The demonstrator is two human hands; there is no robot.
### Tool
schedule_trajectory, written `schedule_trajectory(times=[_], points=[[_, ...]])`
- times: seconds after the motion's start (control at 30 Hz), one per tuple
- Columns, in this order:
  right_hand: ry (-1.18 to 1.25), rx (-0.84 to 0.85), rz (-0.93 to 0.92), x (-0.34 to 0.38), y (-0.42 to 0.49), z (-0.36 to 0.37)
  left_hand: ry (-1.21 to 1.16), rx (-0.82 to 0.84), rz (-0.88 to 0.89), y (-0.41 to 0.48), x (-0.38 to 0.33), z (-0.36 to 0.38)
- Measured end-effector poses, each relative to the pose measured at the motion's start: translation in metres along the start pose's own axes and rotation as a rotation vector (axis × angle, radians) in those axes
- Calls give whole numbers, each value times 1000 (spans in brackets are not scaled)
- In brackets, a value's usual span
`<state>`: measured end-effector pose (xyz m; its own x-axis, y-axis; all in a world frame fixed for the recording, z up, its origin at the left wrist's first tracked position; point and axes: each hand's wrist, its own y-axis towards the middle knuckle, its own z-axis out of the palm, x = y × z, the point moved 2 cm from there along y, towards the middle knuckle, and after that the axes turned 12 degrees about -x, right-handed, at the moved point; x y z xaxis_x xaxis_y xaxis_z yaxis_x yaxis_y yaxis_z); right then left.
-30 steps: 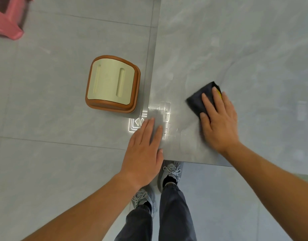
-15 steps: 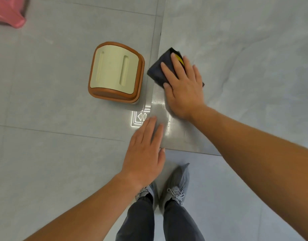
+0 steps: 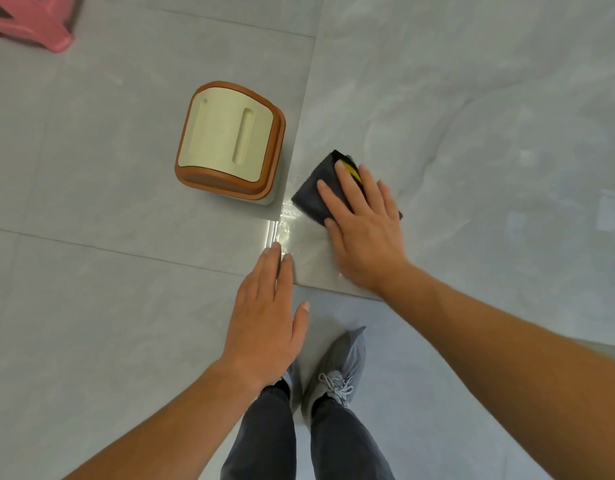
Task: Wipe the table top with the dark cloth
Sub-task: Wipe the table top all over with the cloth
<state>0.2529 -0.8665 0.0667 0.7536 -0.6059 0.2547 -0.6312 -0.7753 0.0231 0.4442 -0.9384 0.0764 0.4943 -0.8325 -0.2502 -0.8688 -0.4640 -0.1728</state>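
The dark cloth (image 3: 316, 194), folded and with a yellow patch showing between my fingers, lies flat on the grey marble-look table top (image 3: 472, 133) near its left edge. My right hand (image 3: 365, 226) presses down on the cloth with straight, spread fingers and covers most of it. My left hand (image 3: 264, 317) is flat with straight fingers, its fingertips at the table's near-left corner, holding nothing. The corner of the table shines with a wet gleam.
A brown stool with a cream seat (image 3: 230, 143) stands on the tiled floor just left of the table edge. A pink plastic stool (image 3: 32, 26) sits at the top left. My grey shoes (image 3: 334, 372) are below the table's front edge.
My right hand slid the cloth from the front of the table to its left edge, then back toward the near-left corner. My left hand stayed at the corner.
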Motion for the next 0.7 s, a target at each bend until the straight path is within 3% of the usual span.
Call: schedule_trajectory(times=[0.2, 0.33, 0.5, 0.63, 0.7], points=[[27, 31, -212, -16, -72, -3, 22, 52, -17, -8, 1, 8], [6, -85, 63, -62, -94, -19, -25, 46, -26, -10, -1, 10], [-20, -126, 250, -43, -110, -14, -264, -20, -72, -8, 1, 6], [14, -66, 34, -1, -92, -2, -633, -170, -241, 8, 6, -8], [31, -38, -51, 18, -70, 4, -759, -158, -298, 23, 9, -11]])
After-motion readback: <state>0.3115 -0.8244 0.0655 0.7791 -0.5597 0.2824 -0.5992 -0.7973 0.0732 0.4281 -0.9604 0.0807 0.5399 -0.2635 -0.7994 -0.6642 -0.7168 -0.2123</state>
